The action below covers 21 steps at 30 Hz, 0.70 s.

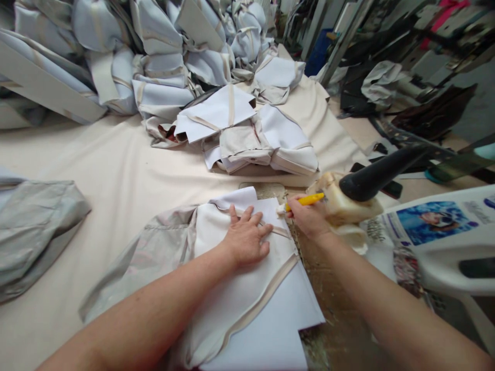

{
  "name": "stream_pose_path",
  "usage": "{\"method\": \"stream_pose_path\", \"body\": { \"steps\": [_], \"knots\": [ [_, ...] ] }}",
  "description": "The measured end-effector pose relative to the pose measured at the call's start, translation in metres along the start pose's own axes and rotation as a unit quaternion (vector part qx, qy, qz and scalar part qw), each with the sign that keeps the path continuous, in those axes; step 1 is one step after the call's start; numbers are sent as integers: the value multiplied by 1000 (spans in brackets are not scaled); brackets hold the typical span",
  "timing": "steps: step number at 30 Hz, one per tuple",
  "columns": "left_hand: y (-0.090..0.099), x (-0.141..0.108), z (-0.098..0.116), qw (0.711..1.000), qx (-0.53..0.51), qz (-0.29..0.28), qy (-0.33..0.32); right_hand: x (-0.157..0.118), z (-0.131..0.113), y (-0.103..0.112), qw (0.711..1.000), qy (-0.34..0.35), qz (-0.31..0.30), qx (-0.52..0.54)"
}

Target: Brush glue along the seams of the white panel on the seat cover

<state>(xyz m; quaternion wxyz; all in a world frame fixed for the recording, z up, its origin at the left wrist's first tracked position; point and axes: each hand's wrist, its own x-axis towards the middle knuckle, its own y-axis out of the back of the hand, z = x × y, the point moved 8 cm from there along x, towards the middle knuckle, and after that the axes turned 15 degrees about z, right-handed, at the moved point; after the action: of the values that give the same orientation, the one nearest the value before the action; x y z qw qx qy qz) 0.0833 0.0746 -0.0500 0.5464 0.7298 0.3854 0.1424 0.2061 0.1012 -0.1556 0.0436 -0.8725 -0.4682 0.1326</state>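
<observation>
Cream cloth covers the counter [96, 170], with folded fabric pieces heaped from 11 to 1 o'clock. Left hand [245, 238] lies open, flat on the white fabric piece [247, 288] at centre. Right hand [308, 216], at 2 o'clock from it, grips a yellow marker [305, 200], tip at the fabric's edge, seemingly marking. No containers show.

— Viewed from where?
— From head height, facing forward and steeply down across the desk [96, 170].
— How near?
— Close: forearms entering from the bottom edge, fabric piles [154, 56] farther back, top of frame.
— Shared with another view?
— Single view only.
</observation>
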Motion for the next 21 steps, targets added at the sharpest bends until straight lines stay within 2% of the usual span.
{"method": "stream_pose_path", "body": {
  "steps": [3,7,10,13,18,21],
  "knots": [
    [0,1,1,1000,2,-4,-1,-12,7,5,1000,-12,0,12],
    [0,1,1,1000,6,-4,-5,-45,24,29,998,-66,-16,7],
    [-1,1,2,1000,10,-8,-6,-54,28,42,997,-80,7,6],
    [-2,1,2,1000,18,-15,-3,-53,26,44,998,-59,25,19],
    [-3,1,3,999,28,-19,-5,-70,39,43,994,-97,-42,14],
    [-2,1,3,999,29,-17,-5,-69,35,47,995,-90,-28,15]
  ]
}}
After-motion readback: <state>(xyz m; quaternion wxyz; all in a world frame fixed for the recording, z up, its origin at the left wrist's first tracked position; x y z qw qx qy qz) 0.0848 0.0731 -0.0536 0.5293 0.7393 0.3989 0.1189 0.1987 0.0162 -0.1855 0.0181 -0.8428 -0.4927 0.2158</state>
